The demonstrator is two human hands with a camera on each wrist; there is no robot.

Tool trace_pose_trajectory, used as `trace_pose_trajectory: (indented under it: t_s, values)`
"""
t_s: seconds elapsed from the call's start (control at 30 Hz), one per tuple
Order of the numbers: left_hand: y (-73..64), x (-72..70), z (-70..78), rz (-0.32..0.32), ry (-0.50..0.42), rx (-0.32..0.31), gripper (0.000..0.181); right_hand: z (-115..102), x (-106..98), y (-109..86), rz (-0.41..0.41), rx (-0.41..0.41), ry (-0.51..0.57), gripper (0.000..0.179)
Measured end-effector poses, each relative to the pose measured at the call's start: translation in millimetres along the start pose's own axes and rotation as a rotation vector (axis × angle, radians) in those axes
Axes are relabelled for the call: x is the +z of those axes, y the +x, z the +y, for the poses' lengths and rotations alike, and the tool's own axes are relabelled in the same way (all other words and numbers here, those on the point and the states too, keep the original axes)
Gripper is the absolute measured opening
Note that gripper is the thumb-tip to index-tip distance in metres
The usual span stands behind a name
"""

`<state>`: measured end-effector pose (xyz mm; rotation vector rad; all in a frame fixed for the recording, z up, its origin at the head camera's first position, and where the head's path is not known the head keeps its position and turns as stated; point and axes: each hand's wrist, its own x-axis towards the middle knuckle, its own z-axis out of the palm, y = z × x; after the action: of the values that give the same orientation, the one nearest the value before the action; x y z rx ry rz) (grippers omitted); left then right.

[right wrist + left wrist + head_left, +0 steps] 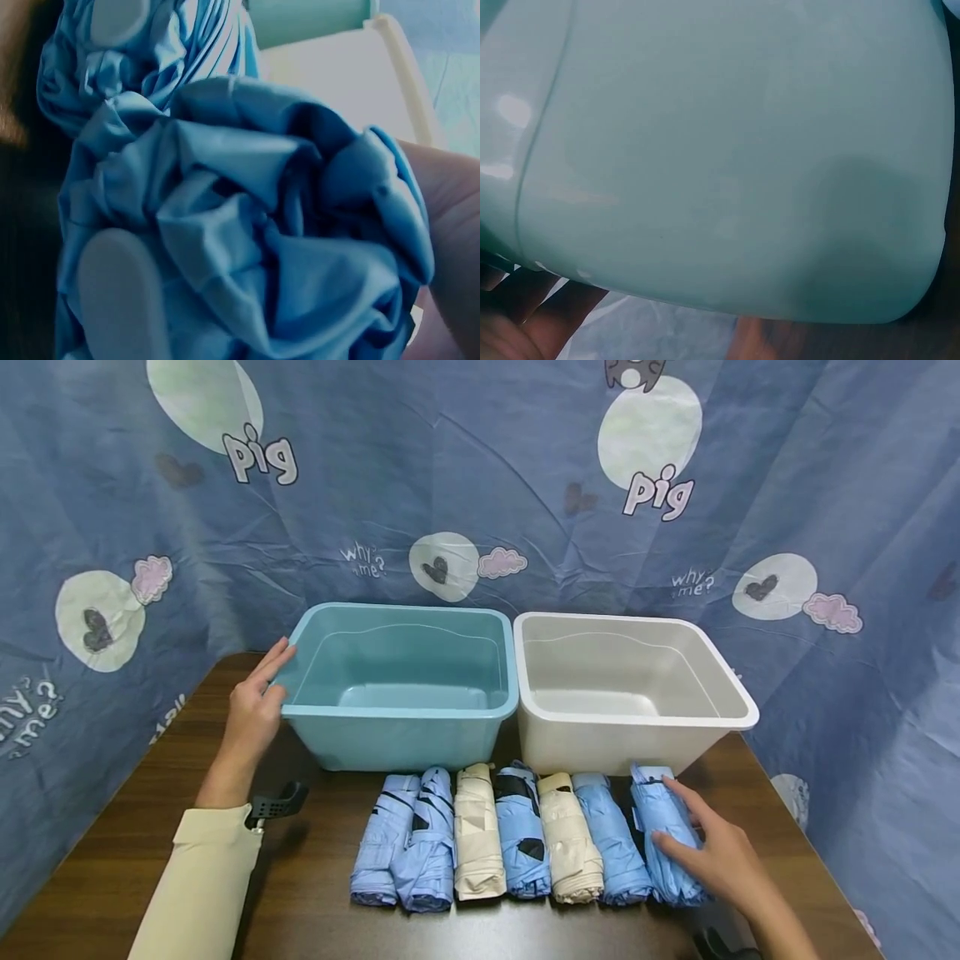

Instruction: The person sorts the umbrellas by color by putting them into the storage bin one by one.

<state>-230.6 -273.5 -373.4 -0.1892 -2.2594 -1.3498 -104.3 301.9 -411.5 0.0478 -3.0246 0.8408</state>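
My left hand rests its straight fingers on the left rim of a teal plastic bin. In the left wrist view, the fingers show along the edge of the bin wall. At the right end of a row, my right hand holds a blue folded umbrella, thumb across its near part and index finger by its far end. Its crumpled cloth end fills the right wrist view. Beside it lies another blue folded umbrella.
Several more folded umbrellas, blue and cream, lie side by side on the brown wooden table. A white bin stands right of the teal one. Behind both hangs a blue printed curtain.
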Motion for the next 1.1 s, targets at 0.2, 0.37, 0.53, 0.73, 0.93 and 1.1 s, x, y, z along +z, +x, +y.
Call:
trace_pose_trajectory:
  t_s: [0.2,0.37,0.53,0.73,0.93,1.1]
  values:
    - [2.6,-3.1,-1.0,-0.01,-0.013,0.021,0.055,-12.1,-8.1,-7.7,0.03,-0.002,0.012,0.079]
    - [3.5,-8.1,-0.2,-0.065,-0.021,-0.012,0.057,-24.6,-15.8,-13.4,0.039,-0.007,0.036,0.079]
    - [3.3,-9.9,-3.4,-0.12,-0.013,-0.035,0.059,-37.9,-23.3,-20.4,0.046,-0.024,0.08,0.079]
    - [3.0,-11.1,-6.5,-0.138,-0.031,-0.026,0.059,-56.7,-32.0,-26.2,0.066,-0.07,0.145,0.076]
    - [0.7,-10.1,-7.2,-0.122,-0.02,-0.002,0.058,-79.1,-35.1,-23.9,0.062,-0.129,0.246,0.076]
    - [0.1,-8.5,-5.6,-0.115,-0.044,-0.009,0.058,-100.2,-35.7,-13.4,0.05,-0.198,0.345,0.076]
